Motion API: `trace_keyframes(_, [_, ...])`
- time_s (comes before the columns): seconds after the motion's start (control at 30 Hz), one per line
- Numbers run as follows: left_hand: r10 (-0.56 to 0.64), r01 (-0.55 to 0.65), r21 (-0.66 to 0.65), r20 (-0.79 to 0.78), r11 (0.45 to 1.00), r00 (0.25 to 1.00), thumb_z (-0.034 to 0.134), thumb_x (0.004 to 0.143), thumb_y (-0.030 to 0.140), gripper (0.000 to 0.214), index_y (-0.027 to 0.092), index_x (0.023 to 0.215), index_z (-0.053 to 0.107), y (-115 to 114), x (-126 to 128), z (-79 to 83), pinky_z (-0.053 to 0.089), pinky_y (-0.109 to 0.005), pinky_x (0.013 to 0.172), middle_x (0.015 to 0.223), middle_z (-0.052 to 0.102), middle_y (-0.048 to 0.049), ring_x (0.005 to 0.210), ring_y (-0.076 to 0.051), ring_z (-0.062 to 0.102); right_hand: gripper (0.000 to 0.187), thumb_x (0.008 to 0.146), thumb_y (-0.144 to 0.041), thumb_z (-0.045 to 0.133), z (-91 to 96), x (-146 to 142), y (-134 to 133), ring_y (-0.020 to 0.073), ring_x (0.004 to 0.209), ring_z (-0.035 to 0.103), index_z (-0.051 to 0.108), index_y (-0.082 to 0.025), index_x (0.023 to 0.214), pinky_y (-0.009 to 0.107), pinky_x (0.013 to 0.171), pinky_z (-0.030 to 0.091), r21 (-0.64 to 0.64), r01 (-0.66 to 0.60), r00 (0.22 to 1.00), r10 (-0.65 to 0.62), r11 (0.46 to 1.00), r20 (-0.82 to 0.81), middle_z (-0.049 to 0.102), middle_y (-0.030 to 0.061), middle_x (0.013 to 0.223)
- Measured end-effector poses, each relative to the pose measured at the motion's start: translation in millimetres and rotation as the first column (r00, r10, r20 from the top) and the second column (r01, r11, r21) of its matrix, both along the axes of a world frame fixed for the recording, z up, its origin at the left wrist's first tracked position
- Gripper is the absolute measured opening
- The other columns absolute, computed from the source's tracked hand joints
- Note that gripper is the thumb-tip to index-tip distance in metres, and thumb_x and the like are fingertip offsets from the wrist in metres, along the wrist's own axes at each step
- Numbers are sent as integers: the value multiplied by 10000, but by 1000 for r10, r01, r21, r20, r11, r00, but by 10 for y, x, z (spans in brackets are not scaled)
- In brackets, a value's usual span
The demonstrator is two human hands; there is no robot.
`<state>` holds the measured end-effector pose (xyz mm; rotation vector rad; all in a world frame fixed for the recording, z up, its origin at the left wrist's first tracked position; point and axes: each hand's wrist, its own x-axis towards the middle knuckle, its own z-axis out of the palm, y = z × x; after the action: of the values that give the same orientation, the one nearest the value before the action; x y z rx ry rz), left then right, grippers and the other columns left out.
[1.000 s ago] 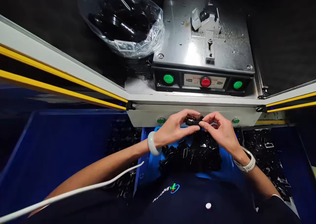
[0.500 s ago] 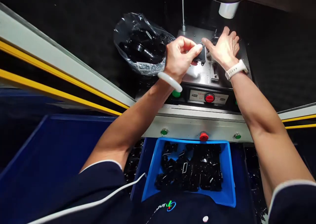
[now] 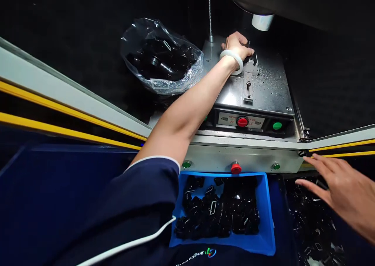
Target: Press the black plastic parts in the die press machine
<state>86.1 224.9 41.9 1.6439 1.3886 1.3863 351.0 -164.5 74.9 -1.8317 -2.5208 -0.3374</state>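
My left hand (image 3: 236,45) reaches to the metal fixture (image 3: 251,67) on the machine's steel plate. Its fingers are bent around a small black part (image 3: 251,58) seated at the fixture. Most of that part hides behind the hand and wrist. Down at the right, my right hand (image 3: 341,186) is open, thumb and fingers apart, above a container of dark shiny pieces (image 3: 315,223). I see nothing held in it.
A clear plastic bag (image 3: 164,63) of black parts lies left of the steel plate (image 3: 275,90). A blue bin (image 3: 268,219) of black parts sits below the panel (image 3: 211,154). Red and green buttons line the front. Yellow-striped frame bars (image 3: 70,119) flank the opening.
My right hand has left the fixture, moving down and right to the side container. My left hand has moved forward and right onto the fixture with the small black part.
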Motion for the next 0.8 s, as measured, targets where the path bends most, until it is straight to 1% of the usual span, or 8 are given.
trace_keyframes(0.07, [66,-70,-49,-83,996,994,787,824,91,203,162,951,646,-278,-58,18,393,-452,1150,1155,658,-35,1230,-206,525,558,1016,-717,398,-110,-43,-168,350,979,747,682,-372,1350,484,652,587,-56,-22,998,19,998,-59,773,94,1221])
trace_keyframes(0.17, [20,13,167,-195,986,981,776,866,101,173,185,990,690,-1109,-359,-84,413,-404,1123,1156,689,-38,1171,-193,556,480,1074,-605,412,-383,-182,-137,280,982,757,681,-307,1337,411,693,594,-151,-38,989,16,988,-146,784,57,1205])
trace_keyframes(0.23, [-7,57,255,-194,965,981,733,912,117,92,192,957,707,-1810,-652,-268,505,-327,878,1057,698,-16,958,-144,610,398,1084,-512,470,-600,-230,-26,267,1042,743,697,-264,1298,384,733,588,-208,-23,987,-12,978,-163,779,60,1209])
trace_keyframes(0.3, [-72,124,223,-228,967,971,652,997,188,87,198,1006,738,-2468,-964,-503,499,-296,725,990,717,-10,802,-116,622,321,1070,-415,537,-799,-223,78,268,1086,721,703,-238,1280,369,737,568,-261,34,987,-75,965,-146,770,69,1212])
trace_keyframes(0.4, [-115,167,129,-339,977,934,666,982,225,103,184,976,760,-3145,-1387,-855,469,-264,622,882,715,-15,670,-108,589,252,1036,-316,585,-1010,-151,164,274,1098,697,714,-223,1231,358,706,525,-326,130,978,-175,937,-113,763,72,1171])
trace_keyframes(0.5, [-215,198,-90,-543,976,812,673,976,332,186,201,1070,767,-3389,-1712,-1106,482,-276,638,1053,711,-64,685,-131,598,211,1022,-278,574,-1118,-81,178,269,1081,684,717,-230,1169,358,713,496,-359,140,968,-204,923,-147,759,65,1131])
trace_keyframes(0.63, [-349,258,-241,-743,936,571,680,967,356,337,259,1288,712,-3348,-1970,-1205,499,-331,715,1266,653,-103,764,-185,641,201,1023,-267,537,-1206,-52,168,263,1013,668,701,-233,1133,370,727,470,-345,105,957,-189,933,-220,751,69,1108])
trace_keyframes(0.8, [-351,265,-249,-803,932,481,645,972,262,361,263,1332,675,-3313,-2000,-1169,486,-357,723,1293,643,-126,922,-259,689,223,1052,-241,457,-1330,-49,216,263,952,633,679,-249,1032,366,656,410,-262,112,951,-180,959,-251,725,89,1021])
